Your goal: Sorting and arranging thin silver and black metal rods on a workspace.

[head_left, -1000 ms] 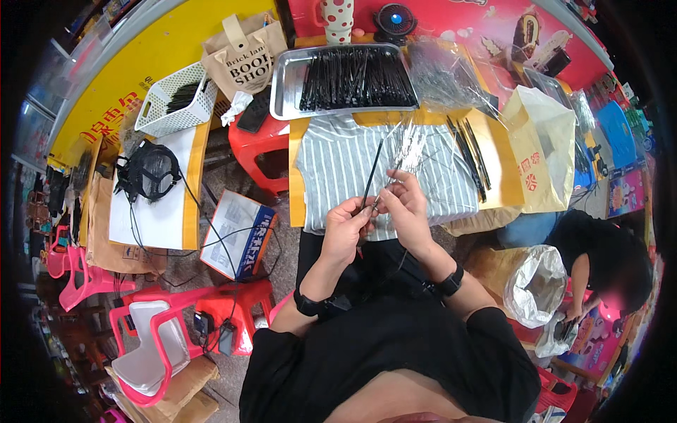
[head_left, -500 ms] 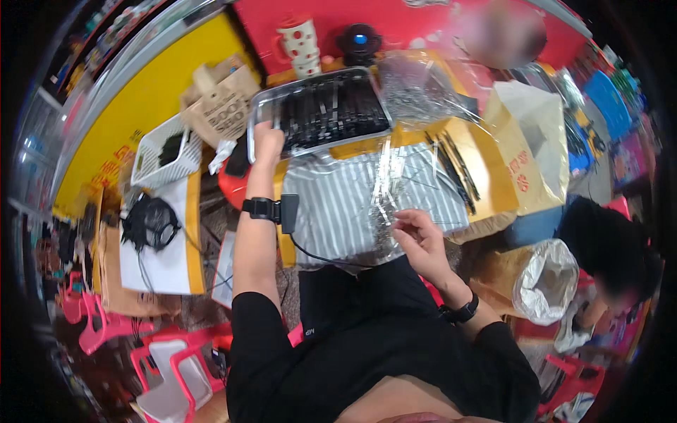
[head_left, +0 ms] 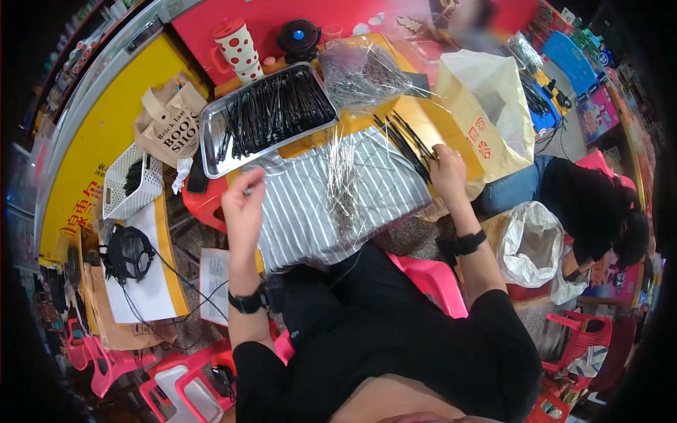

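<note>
Flanking striped cloth [head_left: 293, 222] at opposite edges, left hand [head_left: 243, 199] curls, contents unclear; right hand [head_left: 448, 168] pinches black strip [head_left: 414, 135].

And there's the polka-dot tumbler [head_left: 243, 56], black desk fan [head_left: 297, 49] near it, brown handled bag [head_left: 168, 125] lower left!

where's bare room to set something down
Striped cloth lies bare between the left hand and silvery wires; a smaller patch of yellow surface separates the black sticks from the pale bag. Crowded: the metal tray, piled with black strips.
</note>
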The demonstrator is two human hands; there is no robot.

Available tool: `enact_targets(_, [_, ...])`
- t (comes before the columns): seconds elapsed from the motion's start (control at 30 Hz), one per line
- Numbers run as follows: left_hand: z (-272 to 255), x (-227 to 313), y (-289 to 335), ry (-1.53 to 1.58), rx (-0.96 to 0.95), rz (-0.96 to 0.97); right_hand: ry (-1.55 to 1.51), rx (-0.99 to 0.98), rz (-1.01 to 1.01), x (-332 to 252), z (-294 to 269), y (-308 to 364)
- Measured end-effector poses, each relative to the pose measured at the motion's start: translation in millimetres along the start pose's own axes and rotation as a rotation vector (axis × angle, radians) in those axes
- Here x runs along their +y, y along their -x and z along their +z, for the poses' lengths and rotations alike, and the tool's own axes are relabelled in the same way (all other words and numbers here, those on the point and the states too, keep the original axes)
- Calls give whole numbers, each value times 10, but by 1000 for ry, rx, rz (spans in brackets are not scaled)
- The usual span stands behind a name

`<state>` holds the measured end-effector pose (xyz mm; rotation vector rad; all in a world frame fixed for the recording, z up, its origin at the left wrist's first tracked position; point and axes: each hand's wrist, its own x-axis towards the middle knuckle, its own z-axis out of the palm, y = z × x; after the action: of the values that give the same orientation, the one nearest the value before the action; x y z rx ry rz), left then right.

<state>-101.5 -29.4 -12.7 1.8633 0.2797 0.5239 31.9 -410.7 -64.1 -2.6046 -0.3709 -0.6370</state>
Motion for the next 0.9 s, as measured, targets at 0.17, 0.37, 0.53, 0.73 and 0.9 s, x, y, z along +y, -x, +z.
enact_targets(0.17, [346, 148, 669, 311, -165, -107, 147, -98, -9, 48, 18, -72])
enact_targets(0.37, [717, 411, 1079, 503, -432, -265, -853, -294, 482, 120, -421, 63])
enact_targets(0.53, [1099, 420, 1212, 538, -590, -334, -1471, -491, 626, -507, -677, 533])
enact_targets(0.73, [1100, 408, 1256, 743, -534, -451, -1624, -603, 514, -1198, -465, 814])
enact_targets(0.9, [857, 230, 1257, 765, -482, -422, -1554, -522, 433, -1497, -257, 951])
